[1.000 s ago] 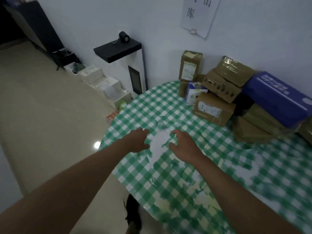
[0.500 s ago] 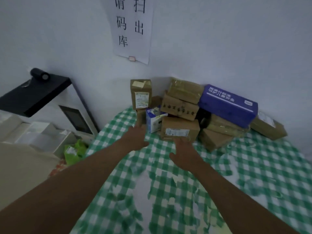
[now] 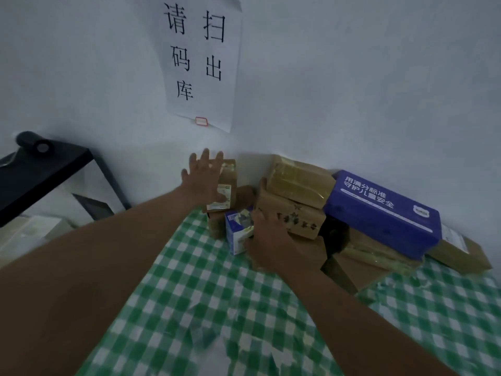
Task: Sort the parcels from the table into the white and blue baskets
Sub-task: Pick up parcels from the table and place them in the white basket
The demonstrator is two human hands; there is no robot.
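A heap of parcels lies against the wall at the back of the table with the green checked cloth (image 3: 217, 308). My left hand (image 3: 203, 177), fingers spread and straight, is at the upright brown carton with a white label (image 3: 227, 188). My right hand (image 3: 267, 240) reaches in between the small blue and white box (image 3: 237, 229) and the stacked brown cartons (image 3: 292, 215), its thumb raised against the stack's left edge; its fingertips are hidden. A long blue box (image 3: 385, 213) rests on the heap's right. No basket is in view.
A tape-wrapped carton (image 3: 301, 180) tops the stack, and a flat brown parcel (image 3: 461, 251) lies at the far right. A black shelf (image 3: 40, 175) carrying a dark roll (image 3: 32, 142) stands left of the table. A paper sign (image 3: 200, 58) hangs on the wall.
Both hands have moved forward from over the cloth to the heap. The left has risen to the upright carton; the right has gone in beside the blue and white box.
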